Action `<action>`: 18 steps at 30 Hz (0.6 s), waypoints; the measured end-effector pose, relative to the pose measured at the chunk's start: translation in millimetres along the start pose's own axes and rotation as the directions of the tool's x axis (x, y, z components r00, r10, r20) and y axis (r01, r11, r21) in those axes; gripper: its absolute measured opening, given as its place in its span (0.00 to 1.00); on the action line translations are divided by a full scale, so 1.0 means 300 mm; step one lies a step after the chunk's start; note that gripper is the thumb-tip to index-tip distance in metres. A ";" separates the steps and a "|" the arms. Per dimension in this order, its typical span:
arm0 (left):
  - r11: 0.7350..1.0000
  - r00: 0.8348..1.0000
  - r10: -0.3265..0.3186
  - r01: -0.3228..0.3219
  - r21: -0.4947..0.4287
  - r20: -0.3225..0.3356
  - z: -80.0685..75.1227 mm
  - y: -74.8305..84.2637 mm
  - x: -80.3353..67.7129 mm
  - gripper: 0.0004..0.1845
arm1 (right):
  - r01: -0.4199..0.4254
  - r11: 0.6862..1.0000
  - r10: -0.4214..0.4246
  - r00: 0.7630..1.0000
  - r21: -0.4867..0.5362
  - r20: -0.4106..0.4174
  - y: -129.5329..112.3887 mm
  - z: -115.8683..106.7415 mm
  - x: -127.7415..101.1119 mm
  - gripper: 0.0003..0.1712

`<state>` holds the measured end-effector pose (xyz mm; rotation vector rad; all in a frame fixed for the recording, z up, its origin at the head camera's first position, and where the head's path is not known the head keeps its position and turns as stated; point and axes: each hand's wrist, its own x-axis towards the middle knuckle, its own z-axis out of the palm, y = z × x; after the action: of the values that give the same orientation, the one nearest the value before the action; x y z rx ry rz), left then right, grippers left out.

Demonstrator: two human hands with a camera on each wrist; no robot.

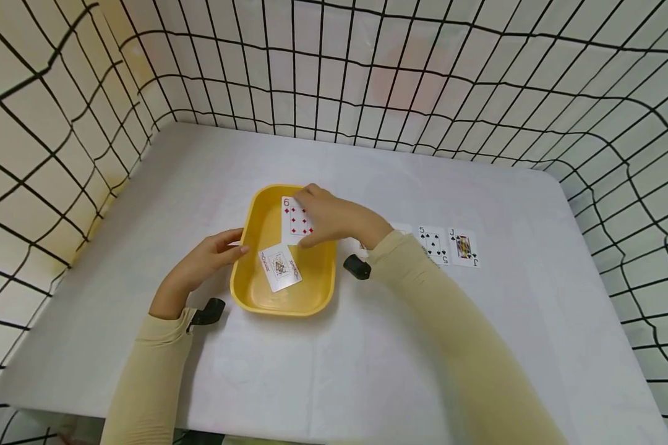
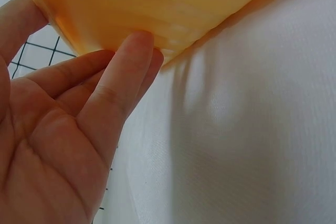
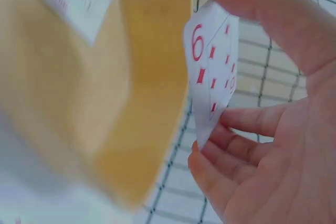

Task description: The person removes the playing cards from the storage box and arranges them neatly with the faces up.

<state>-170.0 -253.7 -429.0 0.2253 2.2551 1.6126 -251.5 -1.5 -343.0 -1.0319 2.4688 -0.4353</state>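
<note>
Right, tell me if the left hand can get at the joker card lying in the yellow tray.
Probably yes: the left hand already touches the yellow tray, and nothing covers the joker card.

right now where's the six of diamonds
In the head view the six of diamonds is pinched in the right hand over the far side of the yellow tray, beyond the joker card.

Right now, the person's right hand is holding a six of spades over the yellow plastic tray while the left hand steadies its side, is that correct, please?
Not quite: the card in the right hand is the six of diamonds, with red pips, as the right wrist view shows. It is over the yellow plastic tray, and the left hand steadies its side.
</note>
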 end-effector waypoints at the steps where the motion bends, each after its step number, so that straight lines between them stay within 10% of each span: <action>1: 1.000 1.000 0.002 -0.002 0.000 0.002 -0.001 0.000 -0.001 0.31 | 0.004 1.000 -0.004 1.000 -0.003 -0.026 0.021 -0.013 -0.021 0.51; 18: 1.000 1.000 0.018 -0.018 -0.014 0.007 -0.008 -0.014 0.002 0.31 | -0.316 0.948 0.311 0.943 -0.027 -0.115 0.548 -0.050 -0.473 0.55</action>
<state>-171.3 -256.9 -432.5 0.2481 2.2422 1.6334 -267.0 214.6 -364.6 -0.6255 2.6895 -0.3413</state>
